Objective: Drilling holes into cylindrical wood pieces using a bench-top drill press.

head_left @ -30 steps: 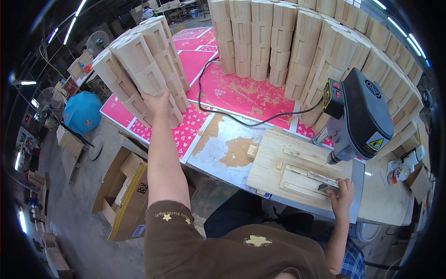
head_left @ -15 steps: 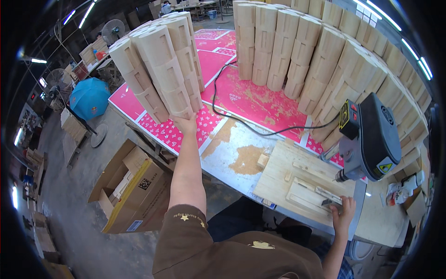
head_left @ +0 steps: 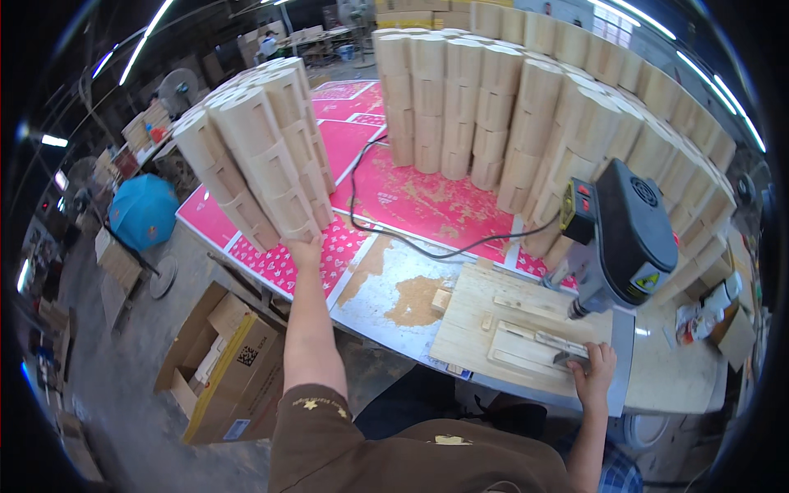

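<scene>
A tall cluster of stacked pale wooden cylinders (head_left: 261, 156), with recessed notches in their sides, stands on the pink sheet at the left. My left hand (head_left: 304, 250) is at the foot of its front stack, closed on the lowest cylinder (head_left: 293, 215); some of its fingers are hidden. At the right, my right hand (head_left: 595, 371) is closed around a dark grey metal piece (head_left: 572, 359) on a plywood board (head_left: 460, 335). Wooden strips (head_left: 519, 345) and a thin metal rod lie beside it. Above the board hangs a black and grey drill head (head_left: 629, 238) with its chuck (head_left: 578, 310).
Many more cylinder stacks (head_left: 464, 107) line the table's back and right. A black cable (head_left: 444, 253) crosses the pink sheet (head_left: 403, 197). Sawdust (head_left: 417, 301) lies on the metal tabletop. An opened cardboard box (head_left: 234, 370) sits low left; a blue umbrella (head_left: 144, 212) stands beyond.
The view has shifted, so the table appears slightly lower and further left. Both hands keep their places, the left at the stack's foot and the right at the metal piece.
</scene>
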Motion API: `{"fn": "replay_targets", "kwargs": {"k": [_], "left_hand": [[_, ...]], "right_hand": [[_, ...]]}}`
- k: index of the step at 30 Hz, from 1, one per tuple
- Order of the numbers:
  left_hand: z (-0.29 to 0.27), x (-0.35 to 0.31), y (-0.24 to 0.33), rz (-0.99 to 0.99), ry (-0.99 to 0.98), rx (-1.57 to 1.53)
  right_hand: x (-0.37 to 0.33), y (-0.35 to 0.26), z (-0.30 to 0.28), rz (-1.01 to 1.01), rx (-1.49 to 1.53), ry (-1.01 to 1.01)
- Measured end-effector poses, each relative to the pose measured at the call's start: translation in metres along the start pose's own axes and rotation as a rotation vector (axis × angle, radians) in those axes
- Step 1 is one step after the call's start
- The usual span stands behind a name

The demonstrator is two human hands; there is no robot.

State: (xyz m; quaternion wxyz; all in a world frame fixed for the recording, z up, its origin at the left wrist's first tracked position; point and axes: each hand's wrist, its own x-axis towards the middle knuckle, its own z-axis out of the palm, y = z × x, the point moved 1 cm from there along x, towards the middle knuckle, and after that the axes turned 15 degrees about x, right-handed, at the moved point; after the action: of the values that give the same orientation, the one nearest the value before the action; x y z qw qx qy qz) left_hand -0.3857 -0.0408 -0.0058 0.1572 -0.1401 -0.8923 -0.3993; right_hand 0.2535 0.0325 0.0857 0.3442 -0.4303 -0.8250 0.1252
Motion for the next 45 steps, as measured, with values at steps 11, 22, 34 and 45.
{"fn": "replay_targets", "kwargs": {"k": [11,22,34,45], "left_hand": [[0.013,-0.121,0.224,0.371,-0.094,-0.76],[-0.027,-0.165,0.486,0.657,-0.744,-0.774],[-0.032,-0.178,0.506,0.618,-0.447,-0.837],[-0.119,-0.176,0.277,0.78,-0.758,-0.733]], "right_hand": [[0.008,-0.002,-0.009,-0.018,0.06,-0.012],[0.003,-0.003,-0.008,-0.021,0.085,0.021],[0.006,0.002,-0.008,-0.042,0.069,0.024],[-0.008,0.0,-0.013,0.0,0.062,-0.012]]}}
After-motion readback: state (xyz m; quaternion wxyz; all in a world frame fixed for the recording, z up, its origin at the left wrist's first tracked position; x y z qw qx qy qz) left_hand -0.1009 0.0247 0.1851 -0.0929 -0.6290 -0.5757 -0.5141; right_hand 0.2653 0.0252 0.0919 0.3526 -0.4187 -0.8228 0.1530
